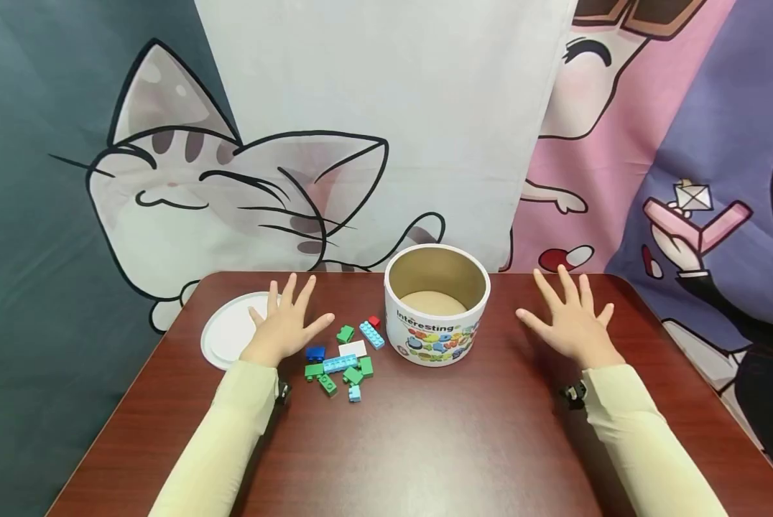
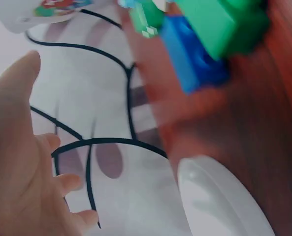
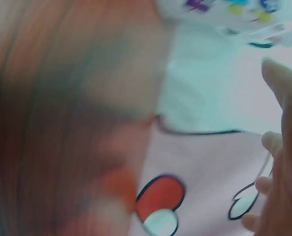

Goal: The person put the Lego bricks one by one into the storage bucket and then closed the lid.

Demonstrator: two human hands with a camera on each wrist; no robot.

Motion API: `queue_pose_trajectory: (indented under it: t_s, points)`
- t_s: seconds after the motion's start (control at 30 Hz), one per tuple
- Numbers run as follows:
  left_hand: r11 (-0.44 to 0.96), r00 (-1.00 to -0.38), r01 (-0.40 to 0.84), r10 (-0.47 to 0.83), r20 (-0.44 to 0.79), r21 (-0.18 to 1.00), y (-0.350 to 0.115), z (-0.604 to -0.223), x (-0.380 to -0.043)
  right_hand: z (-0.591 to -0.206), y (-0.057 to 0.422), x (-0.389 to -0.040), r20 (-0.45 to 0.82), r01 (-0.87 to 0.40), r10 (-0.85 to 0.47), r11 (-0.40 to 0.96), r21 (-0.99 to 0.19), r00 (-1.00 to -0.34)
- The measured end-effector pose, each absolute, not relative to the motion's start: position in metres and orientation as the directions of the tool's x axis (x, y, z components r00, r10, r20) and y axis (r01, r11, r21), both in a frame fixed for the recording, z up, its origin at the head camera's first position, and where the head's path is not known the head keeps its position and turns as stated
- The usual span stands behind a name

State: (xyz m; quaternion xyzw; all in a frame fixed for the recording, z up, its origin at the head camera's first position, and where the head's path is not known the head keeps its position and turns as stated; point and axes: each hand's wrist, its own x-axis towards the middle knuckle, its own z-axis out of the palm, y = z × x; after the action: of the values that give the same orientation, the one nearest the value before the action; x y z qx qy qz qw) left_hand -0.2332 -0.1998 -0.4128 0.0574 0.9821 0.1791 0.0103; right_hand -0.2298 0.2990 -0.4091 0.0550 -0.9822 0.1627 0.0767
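Note:
My left hand (image 1: 281, 327) is spread with straight fingers over the table, between a white round lid (image 1: 221, 337) and a cluster of toy bricks. The bricks include a long light-blue brick (image 1: 340, 363), a white brick (image 1: 353, 349), a dark blue brick (image 1: 315, 353), a red brick (image 1: 374, 322) and several green bricks (image 1: 327, 385). Right of them stands an open white tub (image 1: 433, 337) with printed bricks on its side; its visible floor is bare. Beyond the tub, on the right, my right hand (image 1: 570, 327) has its fingers spread and holds nothing.
The dark red-brown table (image 1: 451, 445) has rounded far corners. Directly behind it hangs a cloth backdrop (image 1: 386, 86) with cartoon cats and figures. A small black wrist device (image 1: 283, 392) sits at the left cuff, another device (image 1: 574, 395) at the right cuff.

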Motion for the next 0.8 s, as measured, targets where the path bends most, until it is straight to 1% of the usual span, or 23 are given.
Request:
queue_pose_trajectory:
  t_s: [0.1,0.23,0.3,0.37,0.43,0.5,0.6,0.73,0.8]
  points:
    - [0.907,-0.988,0.152,0.135,0.072,0.394,-0.194,-0.408,-0.231,-0.407,0.287,-0.226,0.310,-0.224,-0.110,0.904,-0.364,-0.944]
    - [0.851,-0.971,0.229,0.165,0.173,0.473,-0.185,-0.408,-0.227,-0.410,0.266,-0.224,0.504,-0.393,-0.168,0.837,-0.382,-0.847]
    - [0.815,-0.964,0.254,0.173,0.200,0.520,-0.180,-0.410,-0.226,-0.412,0.256,-0.224,0.570,-0.468,-0.202,0.803,-0.369,-0.796]
    - [0.784,-0.964,0.258,0.171,0.203,0.565,-0.176,-0.413,-0.225,-0.413,0.247,-0.225,0.610,-0.516,-0.223,0.778,-0.359,-0.761]
    - [0.760,-0.965,0.257,0.172,0.196,0.597,-0.172,-0.416,-0.225,-0.415,0.240,-0.227,0.628,-0.543,-0.241,0.765,-0.347,-0.740]
    - [0.744,-0.967,0.253,0.180,0.178,0.618,-0.169,-0.419,-0.225,-0.415,0.234,-0.228,0.627,-0.559,-0.261,0.756,-0.340,-0.734]
    - [0.728,-0.972,0.233,0.202,0.123,0.645,-0.164,-0.426,-0.225,-0.416,0.227,-0.230,0.590,-0.567,-0.300,0.751,-0.339,-0.750]
    - [0.723,-0.976,0.185,0.212,0.042,0.666,-0.159,-0.435,-0.224,-0.417,0.222,-0.230,0.524,-0.561,-0.324,0.730,-0.391,-0.787]
    - [0.732,-0.976,0.183,0.217,0.029,0.656,-0.157,-0.437,-0.224,-0.417,0.219,-0.230,0.509,-0.550,-0.312,0.718,-0.427,-0.802]
